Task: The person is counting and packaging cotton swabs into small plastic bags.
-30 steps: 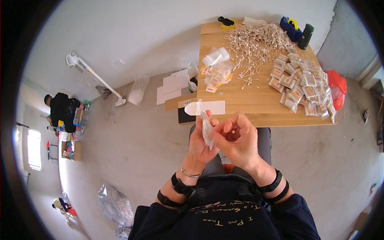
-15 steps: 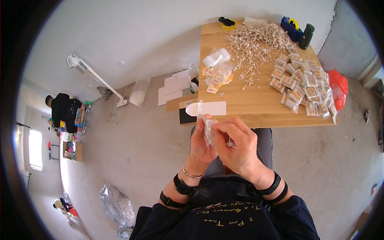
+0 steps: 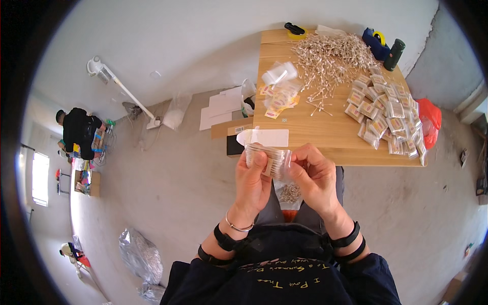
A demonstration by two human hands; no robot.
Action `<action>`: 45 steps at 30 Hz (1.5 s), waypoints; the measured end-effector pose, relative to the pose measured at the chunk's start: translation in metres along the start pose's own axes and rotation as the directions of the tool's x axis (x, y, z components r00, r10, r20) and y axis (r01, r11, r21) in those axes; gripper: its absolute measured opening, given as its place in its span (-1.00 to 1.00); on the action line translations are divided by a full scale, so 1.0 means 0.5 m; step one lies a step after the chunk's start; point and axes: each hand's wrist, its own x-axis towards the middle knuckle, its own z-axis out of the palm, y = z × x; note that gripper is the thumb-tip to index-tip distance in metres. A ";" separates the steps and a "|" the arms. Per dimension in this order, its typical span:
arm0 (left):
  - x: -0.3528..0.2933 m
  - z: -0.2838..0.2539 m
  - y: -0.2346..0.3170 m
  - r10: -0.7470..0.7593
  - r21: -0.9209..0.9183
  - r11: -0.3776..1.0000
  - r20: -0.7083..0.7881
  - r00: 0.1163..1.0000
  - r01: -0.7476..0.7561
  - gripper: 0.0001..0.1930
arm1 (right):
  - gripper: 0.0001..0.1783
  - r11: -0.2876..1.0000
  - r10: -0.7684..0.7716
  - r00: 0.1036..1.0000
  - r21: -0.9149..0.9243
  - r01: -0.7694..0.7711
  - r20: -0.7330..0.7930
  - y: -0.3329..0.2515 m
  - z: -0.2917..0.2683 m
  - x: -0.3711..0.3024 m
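A small clear bag of cotton swabs (image 3: 273, 161) is held between my two hands, just off the table's near edge. My left hand (image 3: 253, 175) grips its left part with the thumb lying across the front. At the bag's right end, the thumb and fingers of my right hand (image 3: 314, 175) pinch the plastic. On the table a heap of loose cotton swabs (image 3: 333, 56) spreads across the far side. To the right lies a pile of filled swab bags (image 3: 386, 109). Flat empty bags (image 3: 280, 73) and yellow printed cards (image 3: 278, 103) lie at the left.
On the wooden table (image 3: 325, 140) stand a dark green bottle (image 3: 394, 55) and a blue tape dispenser (image 3: 376, 44). A red plastic bag (image 3: 429, 122) hangs by the right edge. White sheets (image 3: 221, 109) and a cardboard box (image 3: 231, 128) lie left. Another person (image 3: 81, 132) works far left.
The bag of swabs has turned so its broad side with the swabs now shows. My right hand has moved slightly right, to the bag's end.
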 end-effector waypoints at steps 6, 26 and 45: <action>-0.007 -0.007 0.000 0.032 0.073 0.997 -0.030 0.999 -0.030 -0.69 | -0.92 0.938 0.256 0.966 0.235 -0.255 0.027 -0.006 -0.005 -0.001; -0.021 0.025 0.019 0.110 0.300 0.950 -0.082 0.990 -0.081 -0.79 | -0.91 0.790 0.456 0.870 0.363 -0.494 0.189 0.030 -0.055 0.015; -0.024 0.035 0.014 0.279 0.533 0.815 -0.019 0.960 -0.226 -0.82 | -0.91 0.719 0.467 0.849 0.453 -0.527 0.246 0.027 -0.043 0.024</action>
